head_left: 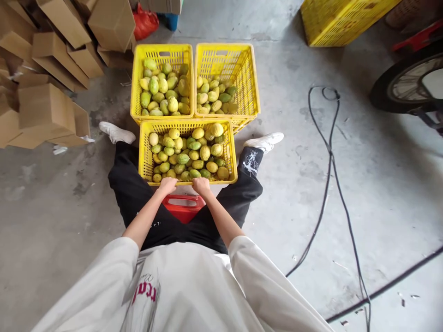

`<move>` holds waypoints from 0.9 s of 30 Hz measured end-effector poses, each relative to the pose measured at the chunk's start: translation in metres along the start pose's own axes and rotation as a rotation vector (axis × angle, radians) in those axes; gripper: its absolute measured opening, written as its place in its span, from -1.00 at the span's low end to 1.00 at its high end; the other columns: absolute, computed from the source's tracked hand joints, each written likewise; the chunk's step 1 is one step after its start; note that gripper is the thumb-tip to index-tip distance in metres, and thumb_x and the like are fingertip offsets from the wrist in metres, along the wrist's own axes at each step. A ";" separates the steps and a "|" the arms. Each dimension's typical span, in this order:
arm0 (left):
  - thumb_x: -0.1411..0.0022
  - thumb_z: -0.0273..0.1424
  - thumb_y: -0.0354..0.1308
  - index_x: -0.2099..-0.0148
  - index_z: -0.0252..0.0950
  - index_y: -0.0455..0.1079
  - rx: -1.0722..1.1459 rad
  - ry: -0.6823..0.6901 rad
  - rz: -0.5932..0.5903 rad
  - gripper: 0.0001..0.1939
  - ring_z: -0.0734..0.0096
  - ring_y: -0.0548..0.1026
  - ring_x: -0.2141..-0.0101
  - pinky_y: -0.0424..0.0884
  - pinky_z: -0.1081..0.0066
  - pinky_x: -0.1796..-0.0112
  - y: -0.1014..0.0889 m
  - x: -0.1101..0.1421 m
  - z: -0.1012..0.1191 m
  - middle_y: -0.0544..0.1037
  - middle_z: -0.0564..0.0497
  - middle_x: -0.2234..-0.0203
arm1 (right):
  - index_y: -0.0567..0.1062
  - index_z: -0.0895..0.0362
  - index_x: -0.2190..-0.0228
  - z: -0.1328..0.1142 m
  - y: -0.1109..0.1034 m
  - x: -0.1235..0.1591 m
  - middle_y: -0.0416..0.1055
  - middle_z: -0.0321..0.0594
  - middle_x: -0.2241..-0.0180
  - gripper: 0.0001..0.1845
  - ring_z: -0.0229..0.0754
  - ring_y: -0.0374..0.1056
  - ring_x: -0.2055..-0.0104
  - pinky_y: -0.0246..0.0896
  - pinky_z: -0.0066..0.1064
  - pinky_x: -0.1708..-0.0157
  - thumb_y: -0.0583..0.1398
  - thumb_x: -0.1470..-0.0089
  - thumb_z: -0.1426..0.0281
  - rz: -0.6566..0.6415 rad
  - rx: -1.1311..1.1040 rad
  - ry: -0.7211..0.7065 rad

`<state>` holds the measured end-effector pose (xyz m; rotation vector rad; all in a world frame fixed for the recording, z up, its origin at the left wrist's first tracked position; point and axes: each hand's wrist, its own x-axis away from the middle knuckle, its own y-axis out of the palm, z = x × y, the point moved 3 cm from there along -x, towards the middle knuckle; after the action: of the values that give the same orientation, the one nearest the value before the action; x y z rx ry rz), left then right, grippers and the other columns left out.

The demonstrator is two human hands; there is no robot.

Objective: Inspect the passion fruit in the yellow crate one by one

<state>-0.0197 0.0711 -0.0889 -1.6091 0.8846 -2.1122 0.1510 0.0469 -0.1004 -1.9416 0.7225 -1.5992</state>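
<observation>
Both my hands grip the near rim of a yellow plastic crate (pixel 143 152) between my legs. My left hand (pixel 168 185) is closed on the rim left of its middle, and my right hand (pixel 200 185) is closed on it a little to the right. Inside lie many green and yellow oval fruits (pixel 182 158), whose exact kind I cannot tell. Against the crate's far side stand two more yellow crates, the left one (pixel 136 83) well filled with the same fruits and the right one (pixel 255 80) holding fewer.
Below my hands is a red plastic seat (pixel 184 212). Cardboard boxes (pixel 46 108) pile up at the left, near a red bag (pixel 145 23). A black cable (pixel 331 157) loops over the concrete floor at right. Another yellow crate (pixel 342 20) and a wheel (pixel 408 83) stand farther off.
</observation>
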 end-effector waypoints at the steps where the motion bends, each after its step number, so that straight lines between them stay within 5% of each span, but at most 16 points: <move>1: -0.69 -0.41 0.21 -0.54 -0.26 0.62 -0.002 -0.011 0.003 -0.51 -0.12 0.71 -0.35 0.60 0.19 -0.30 0.003 0.001 0.000 0.75 -0.35 -0.29 | 0.79 0.18 -0.27 0.000 0.001 0.000 0.73 0.16 -0.21 -0.52 0.15 0.67 -0.32 0.53 -0.30 -0.17 0.12 -0.63 0.50 0.006 -0.001 -0.001; 27: -0.55 -0.55 0.23 -0.38 -0.19 0.71 0.100 0.007 0.096 -0.52 -0.08 0.69 -0.34 0.61 0.17 -0.26 0.017 -0.002 -0.001 0.75 -0.21 -0.31 | 0.79 0.15 -0.25 0.009 0.015 -0.001 0.72 0.13 -0.23 -0.52 0.19 0.64 -0.29 0.49 -0.25 -0.15 0.15 -0.57 0.47 0.078 -0.012 -0.015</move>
<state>-0.0214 0.0598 -0.1014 -1.4807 0.8271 -2.0630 0.1587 0.0368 -0.1131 -1.9080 0.7932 -1.5360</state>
